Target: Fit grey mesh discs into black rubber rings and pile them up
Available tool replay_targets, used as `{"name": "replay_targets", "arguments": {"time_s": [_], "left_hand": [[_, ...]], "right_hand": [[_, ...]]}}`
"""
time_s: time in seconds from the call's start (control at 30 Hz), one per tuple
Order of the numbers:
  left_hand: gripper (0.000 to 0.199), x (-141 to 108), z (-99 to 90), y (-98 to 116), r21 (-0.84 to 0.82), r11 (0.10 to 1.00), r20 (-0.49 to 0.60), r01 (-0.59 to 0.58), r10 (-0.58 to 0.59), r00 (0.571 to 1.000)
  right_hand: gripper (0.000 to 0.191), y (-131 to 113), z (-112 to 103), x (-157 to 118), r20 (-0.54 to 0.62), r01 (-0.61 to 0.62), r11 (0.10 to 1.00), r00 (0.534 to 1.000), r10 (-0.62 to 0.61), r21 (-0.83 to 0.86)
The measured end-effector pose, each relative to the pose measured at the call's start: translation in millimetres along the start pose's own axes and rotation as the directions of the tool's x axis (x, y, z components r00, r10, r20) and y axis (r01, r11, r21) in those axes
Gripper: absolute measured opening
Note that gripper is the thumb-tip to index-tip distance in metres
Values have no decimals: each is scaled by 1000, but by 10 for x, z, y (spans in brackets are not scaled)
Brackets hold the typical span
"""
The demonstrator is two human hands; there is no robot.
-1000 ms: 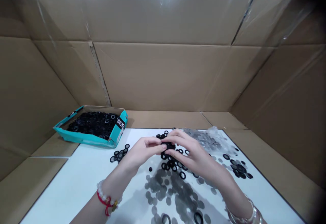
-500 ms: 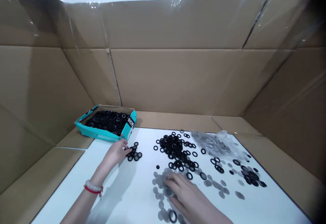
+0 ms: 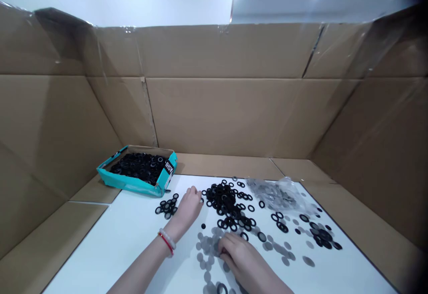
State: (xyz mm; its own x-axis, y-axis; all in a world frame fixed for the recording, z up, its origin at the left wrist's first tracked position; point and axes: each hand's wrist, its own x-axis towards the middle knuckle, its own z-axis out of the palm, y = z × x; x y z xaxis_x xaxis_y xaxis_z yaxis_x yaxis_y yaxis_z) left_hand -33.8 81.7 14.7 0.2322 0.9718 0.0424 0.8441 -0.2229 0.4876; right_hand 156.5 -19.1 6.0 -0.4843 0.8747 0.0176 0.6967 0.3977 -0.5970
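Observation:
My left hand (image 3: pixel 189 208) rests curled on the white table at the left edge of a large heap of black rubber rings (image 3: pixel 223 200), with its fingertips almost touching the heap. Between that hand and the teal box lies a small cluster of black rings (image 3: pixel 166 206). My right hand (image 3: pixel 239 254) lies lower down, its fingers among flat grey discs (image 3: pixel 207 250). Whether either hand holds a piece is hidden by the fingers.
A teal cardboard box (image 3: pixel 133 185) full of black rings stands at the table's far left corner. A clear plastic bag of grey discs (image 3: pixel 274 194) lies at the far right, with more black rings (image 3: pixel 321 236) nearer the right edge. Brown cardboard walls (image 3: pixel 234 116) surround the white table (image 3: pixel 110 249).
My left hand has moved right, from the small ring cluster to the large heap. My right hand stays among the grey discs. The view has tilted slightly upward.

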Motion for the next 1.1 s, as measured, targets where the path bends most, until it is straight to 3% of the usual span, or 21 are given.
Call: {"name": "replay_targets", "arguments": {"time_s": [0.17, 0.33, 0.47, 0.63, 0.77, 0.93, 1.1], "left_hand": [[15, -27, -18, -105, -233, 972, -21, -17, 13, 1000], [13, -2, -61, -61, -541, 841, 46, 16, 11, 999], [25, -47, -310, 173, -702, 712, 63, -8, 74, 995], [25, -178, -709, 510, -857, 516, 36, -18, 94, 995], [26, -211, -861, 618, -844, 533, -44, -69, 59, 997], [21, -154, -877, 612, -836, 530, -141, -144, 46, 989], [20, -123, -868, 641, -827, 552, -107, -106, 32, 994]], "right_hand": [[21, 7, -168, 0, -25, 15, 999, 1000, -14, 42], [21, -5, -294, 127, -101, 18, 987, 995, -2, 159], [24, -89, -510, 380, -233, 37, 936, 971, 49, 351], [32, -276, -835, 631, -285, 123, 882, 958, 14, 455], [34, -377, -959, 724, -297, 149, 854, 955, 7, 499], [33, -440, -989, 809, -296, 164, 787, 955, 25, 595], [33, -407, -976, 872, -249, 149, 641, 966, 68, 753]]}}
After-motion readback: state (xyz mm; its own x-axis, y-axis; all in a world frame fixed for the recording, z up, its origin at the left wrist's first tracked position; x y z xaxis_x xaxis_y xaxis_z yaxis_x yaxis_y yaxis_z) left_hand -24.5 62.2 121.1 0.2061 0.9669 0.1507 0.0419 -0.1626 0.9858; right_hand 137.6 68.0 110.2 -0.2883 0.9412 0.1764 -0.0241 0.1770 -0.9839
